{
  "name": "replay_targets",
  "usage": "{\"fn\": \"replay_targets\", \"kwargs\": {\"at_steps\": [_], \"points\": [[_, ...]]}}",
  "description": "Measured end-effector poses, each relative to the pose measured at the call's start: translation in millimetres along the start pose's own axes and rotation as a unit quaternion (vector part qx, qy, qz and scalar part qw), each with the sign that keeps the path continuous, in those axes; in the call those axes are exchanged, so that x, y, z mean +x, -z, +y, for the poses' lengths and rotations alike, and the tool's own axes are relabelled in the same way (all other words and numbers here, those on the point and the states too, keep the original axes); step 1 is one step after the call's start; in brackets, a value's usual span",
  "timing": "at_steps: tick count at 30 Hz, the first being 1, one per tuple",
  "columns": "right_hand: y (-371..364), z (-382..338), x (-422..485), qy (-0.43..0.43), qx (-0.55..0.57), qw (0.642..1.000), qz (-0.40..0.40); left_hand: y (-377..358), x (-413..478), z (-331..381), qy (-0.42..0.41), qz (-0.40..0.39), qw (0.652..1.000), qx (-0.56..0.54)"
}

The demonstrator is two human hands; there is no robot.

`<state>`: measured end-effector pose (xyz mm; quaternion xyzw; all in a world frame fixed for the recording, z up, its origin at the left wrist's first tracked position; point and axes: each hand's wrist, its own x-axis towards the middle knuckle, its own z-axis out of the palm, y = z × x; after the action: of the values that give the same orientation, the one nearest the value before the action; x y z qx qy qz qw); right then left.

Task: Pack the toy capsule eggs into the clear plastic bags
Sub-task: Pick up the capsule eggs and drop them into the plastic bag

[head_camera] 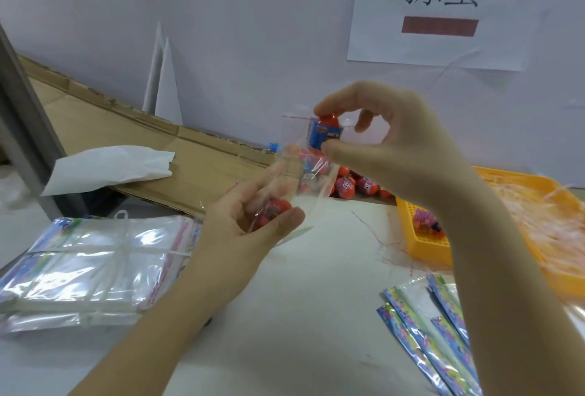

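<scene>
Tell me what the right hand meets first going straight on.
Likely the clear bag: the right hand holds a blue-banded egg at its mouth; then the red egg in the left hand.

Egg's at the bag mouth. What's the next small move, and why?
Probably push the egg down into the clear bag and let go. The right hand pinches it at the bag's top, seemingly only partly in, while the left hand grips the bag's lower end, where another egg sits. There looks to be room between them.
</scene>
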<state>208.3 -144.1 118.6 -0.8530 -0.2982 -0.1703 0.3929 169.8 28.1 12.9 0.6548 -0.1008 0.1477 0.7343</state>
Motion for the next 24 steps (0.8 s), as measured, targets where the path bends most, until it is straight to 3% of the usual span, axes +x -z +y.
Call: {"fn": "replay_targets", "kwargs": {"at_steps": [13, 16, 18, 22, 24], "points": [[3.5, 3.2, 1.3, -0.008, -0.048, 0.995, -0.088, -0.4, -1.3, 7.3, 0.036, -0.043, 0.995, -0.078], [-2.6, 9.1, 3.0, 0.007, 0.04, 0.999, -0.004, 1.0, 0.3, 5.4, 0.05, -0.028, 0.993, -0.103], [-6.9, 14.7, 3.6, -0.039, 0.119, 0.992, 0.016, 2.0, 1.7, 4.2, 0.057, -0.013, 0.991, -0.122], [-23.2, 27.9, 3.1, -0.167, 0.189, 0.956, -0.152, 3.7, 1.9, 4.3, 0.054, -0.014, 0.989, -0.137], [-32.6, 29.4, 4.1, -0.163, 0.218, 0.949, -0.16, 3.0, 1.4, 4.8, 0.052, -0.02, 0.99, -0.133]]}}
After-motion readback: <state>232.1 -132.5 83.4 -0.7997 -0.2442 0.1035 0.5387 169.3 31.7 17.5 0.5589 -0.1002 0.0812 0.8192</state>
